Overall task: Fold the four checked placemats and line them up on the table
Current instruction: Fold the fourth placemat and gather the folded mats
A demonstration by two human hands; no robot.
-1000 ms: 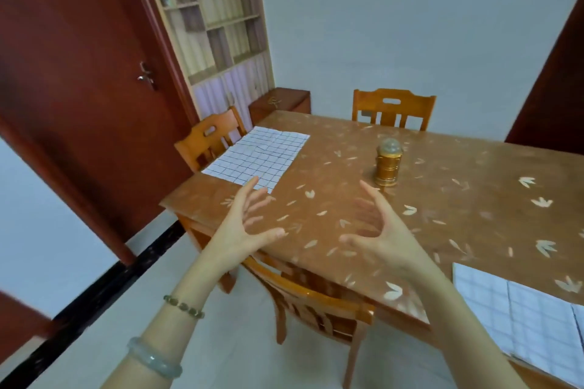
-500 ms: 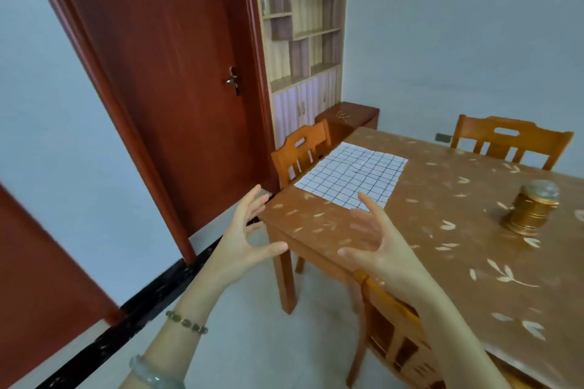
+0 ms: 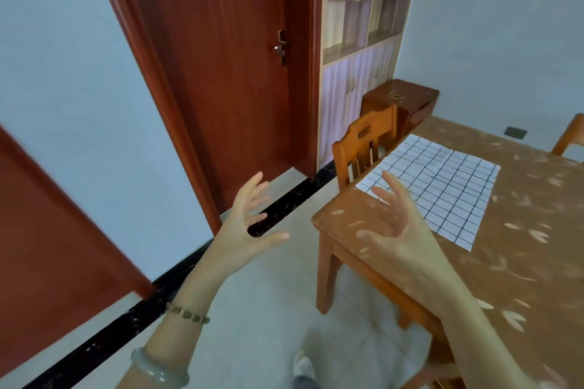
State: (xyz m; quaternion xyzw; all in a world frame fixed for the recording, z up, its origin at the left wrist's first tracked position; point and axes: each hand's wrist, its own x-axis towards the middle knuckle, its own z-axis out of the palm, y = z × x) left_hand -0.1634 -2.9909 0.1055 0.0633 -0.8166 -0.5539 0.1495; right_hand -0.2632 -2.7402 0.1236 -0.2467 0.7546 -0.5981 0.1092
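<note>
One white checked placemat (image 3: 442, 186) lies flat and unfolded near the left corner of the brown wooden table (image 3: 521, 262). My right hand (image 3: 395, 230) hovers over the table's near corner, fingers spread, just short of the placemat's near edge. To its left, my left hand (image 3: 249, 224) is raised over the floor, off the table, fingers apart and empty. The other placemats are out of view.
A wooden chair (image 3: 360, 148) is tucked in at the table's left end beside the placemat. A red-brown door (image 3: 221, 73) and a shelf cabinet (image 3: 363, 25) stand beyond, with a small dark wooden box (image 3: 401, 101) behind the chair. Another chair back (image 3: 568, 139) shows at the far right.
The view has swung left and closer to the table's left end. The gold jar and folded placemats have left the view. Both hands stay open and empty.
</note>
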